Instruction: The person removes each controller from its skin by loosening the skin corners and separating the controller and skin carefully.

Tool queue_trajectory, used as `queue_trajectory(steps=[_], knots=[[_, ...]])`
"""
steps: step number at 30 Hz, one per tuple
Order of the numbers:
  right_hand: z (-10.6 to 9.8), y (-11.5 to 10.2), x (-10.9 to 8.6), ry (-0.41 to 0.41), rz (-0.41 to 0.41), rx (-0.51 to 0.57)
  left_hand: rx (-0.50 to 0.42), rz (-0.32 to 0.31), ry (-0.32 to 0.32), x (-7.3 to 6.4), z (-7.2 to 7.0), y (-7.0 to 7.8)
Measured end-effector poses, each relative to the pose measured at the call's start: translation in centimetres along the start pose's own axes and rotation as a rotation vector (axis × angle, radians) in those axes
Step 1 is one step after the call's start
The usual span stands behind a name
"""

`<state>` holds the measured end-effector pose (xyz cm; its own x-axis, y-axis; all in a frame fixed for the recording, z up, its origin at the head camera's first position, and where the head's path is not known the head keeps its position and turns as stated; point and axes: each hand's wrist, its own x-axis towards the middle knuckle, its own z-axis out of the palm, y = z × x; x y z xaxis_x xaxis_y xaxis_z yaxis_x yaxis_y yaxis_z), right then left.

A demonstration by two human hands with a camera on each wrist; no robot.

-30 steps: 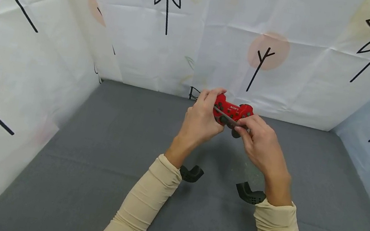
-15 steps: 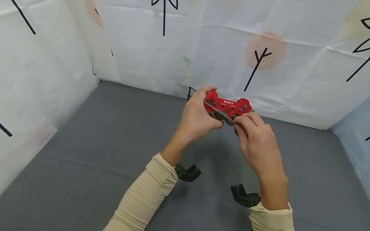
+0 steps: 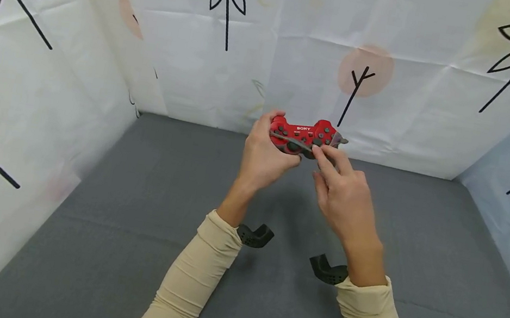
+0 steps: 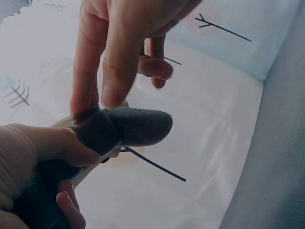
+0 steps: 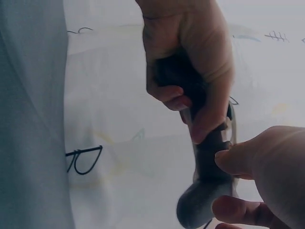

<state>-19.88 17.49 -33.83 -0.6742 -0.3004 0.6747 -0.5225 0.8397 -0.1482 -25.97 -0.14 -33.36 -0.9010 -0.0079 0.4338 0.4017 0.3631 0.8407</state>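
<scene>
In the head view, my left hand (image 3: 264, 144) grips the left end of a red Sony game controller (image 3: 307, 131), held up near the back cloth. Dark grey covering (image 4: 100, 131) wraps the controller's underside and grip in the left wrist view, with a trace of red at its edge. A thin grey strip (image 3: 289, 140) crosses the controller's front, its right end at my right fingertips. My right hand (image 3: 346, 194) touches the controller there, thumb apart from the fingers. At the far right corner, a grey pointed piece (image 3: 339, 140) sticks out.
A grey cloth surface (image 3: 172, 179) lies beneath both arms. White patterned cloth (image 3: 297, 77) stands close behind the controller and continues at both sides. Black wrist mounts (image 3: 255, 236) project inward from both sleeves.
Both hands and the controller have shifted left and slightly up. My right thumb has dropped away from the grey strip, and the grey corner piece has come into view.
</scene>
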Motion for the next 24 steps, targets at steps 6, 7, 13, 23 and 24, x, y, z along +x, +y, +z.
queue_trajectory(steps=[6,7,13,23,24], knots=[[0.5,-0.5,-0.3,-0.042,0.032,-0.026,0.007,0.000,0.054,0.0,0.3,0.1],[0.4,-0.6,-0.4,-0.061,0.047,-0.028,0.016,0.000,0.061,0.0,0.4,0.2],[0.4,-1.1,-0.4,-0.181,0.123,0.048,0.133,0.039,0.115,-0.5,1.1,0.7],[0.6,-2.4,-0.3,-0.223,0.153,0.033,0.351,0.304,0.235,-1.5,2.6,1.3],[0.6,-2.4,-0.3,-0.225,0.153,0.031,0.368,0.332,0.242,-1.5,2.7,1.3]])
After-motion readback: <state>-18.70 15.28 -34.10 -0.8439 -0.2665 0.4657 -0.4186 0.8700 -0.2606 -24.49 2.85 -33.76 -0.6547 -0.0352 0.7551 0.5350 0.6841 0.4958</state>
